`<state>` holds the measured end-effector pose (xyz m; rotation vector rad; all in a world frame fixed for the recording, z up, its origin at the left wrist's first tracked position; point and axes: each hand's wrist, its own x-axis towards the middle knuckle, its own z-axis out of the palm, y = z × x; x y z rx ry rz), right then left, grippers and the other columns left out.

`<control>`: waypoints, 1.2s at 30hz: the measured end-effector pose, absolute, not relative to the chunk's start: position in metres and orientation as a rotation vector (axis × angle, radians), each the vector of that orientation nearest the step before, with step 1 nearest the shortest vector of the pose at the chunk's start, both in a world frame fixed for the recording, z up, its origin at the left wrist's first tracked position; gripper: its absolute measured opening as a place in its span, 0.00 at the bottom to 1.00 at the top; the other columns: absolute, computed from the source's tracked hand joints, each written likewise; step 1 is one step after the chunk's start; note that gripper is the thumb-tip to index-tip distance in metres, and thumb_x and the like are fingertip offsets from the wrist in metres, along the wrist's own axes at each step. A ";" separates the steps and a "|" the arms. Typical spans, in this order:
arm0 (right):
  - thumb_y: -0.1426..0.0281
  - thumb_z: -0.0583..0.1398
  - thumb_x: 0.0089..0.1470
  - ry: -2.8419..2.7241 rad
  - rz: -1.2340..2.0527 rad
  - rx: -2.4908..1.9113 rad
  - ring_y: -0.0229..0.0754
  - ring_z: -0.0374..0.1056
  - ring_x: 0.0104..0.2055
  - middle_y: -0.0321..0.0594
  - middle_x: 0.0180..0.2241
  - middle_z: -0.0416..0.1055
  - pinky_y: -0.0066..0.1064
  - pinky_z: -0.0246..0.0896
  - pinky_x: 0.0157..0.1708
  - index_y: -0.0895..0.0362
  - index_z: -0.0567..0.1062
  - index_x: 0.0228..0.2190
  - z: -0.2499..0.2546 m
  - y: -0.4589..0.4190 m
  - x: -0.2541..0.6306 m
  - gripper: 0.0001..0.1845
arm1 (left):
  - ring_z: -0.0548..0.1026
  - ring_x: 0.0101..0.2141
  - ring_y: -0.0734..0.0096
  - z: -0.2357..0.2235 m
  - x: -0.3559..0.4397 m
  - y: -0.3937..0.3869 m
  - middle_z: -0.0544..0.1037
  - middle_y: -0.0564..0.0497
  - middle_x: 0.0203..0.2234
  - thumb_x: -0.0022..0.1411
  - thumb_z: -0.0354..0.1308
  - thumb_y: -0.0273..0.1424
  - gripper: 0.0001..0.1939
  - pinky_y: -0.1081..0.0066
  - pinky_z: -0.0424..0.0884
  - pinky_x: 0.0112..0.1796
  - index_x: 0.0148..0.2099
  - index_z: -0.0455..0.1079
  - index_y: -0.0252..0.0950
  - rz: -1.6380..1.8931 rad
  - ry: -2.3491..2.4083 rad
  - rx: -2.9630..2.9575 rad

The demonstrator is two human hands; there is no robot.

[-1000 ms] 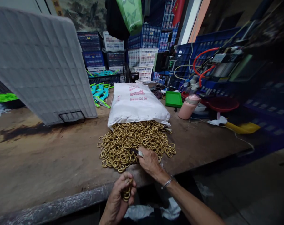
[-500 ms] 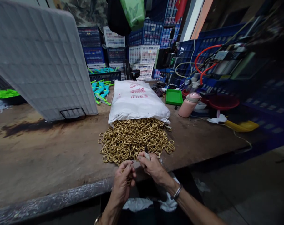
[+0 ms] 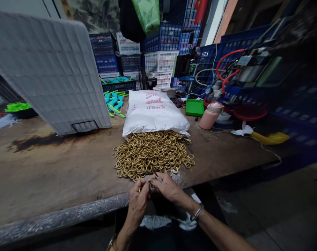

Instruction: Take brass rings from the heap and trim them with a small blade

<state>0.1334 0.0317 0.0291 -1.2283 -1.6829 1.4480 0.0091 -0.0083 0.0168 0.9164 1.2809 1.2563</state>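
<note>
A pile of gold-coloured rings (image 3: 150, 153) spills from the mouth of a white printed sack (image 3: 155, 113) onto the wooden table. Just off the table's front edge, my left hand (image 3: 137, 202) is closed around a few of these rings, partly hidden by its fingers. My right hand (image 3: 171, 190) grips a small slim tool with a dark, blade-like tip (image 3: 157, 176); its exact kind is unclear. The fingertips of both hands meet at a ring in the left hand.
At left a large grey-white ribbed panel (image 3: 53, 73) stands in a black wire stand. A pink bottle (image 3: 211, 115), a green tray (image 3: 194, 107) and a red bowl (image 3: 249, 112) are at right. Teal and green plastic pieces (image 3: 113, 101) lie behind, before stacked crates (image 3: 161, 61).
My right hand has moved left against my left hand, and the tool's tip has swung from upright to pointing left. The left fingers have turned up a ring.
</note>
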 end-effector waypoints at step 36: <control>0.78 0.49 0.46 -2.230 0.885 -1.310 0.36 0.61 0.28 0.35 0.27 0.68 0.25 0.48 0.27 0.55 0.67 0.32 0.013 0.024 0.145 0.11 | 0.59 0.15 0.85 0.008 0.014 -0.009 0.65 0.59 0.19 0.53 0.54 0.43 0.15 0.83 0.50 0.16 0.32 0.60 0.37 1.117 1.136 0.688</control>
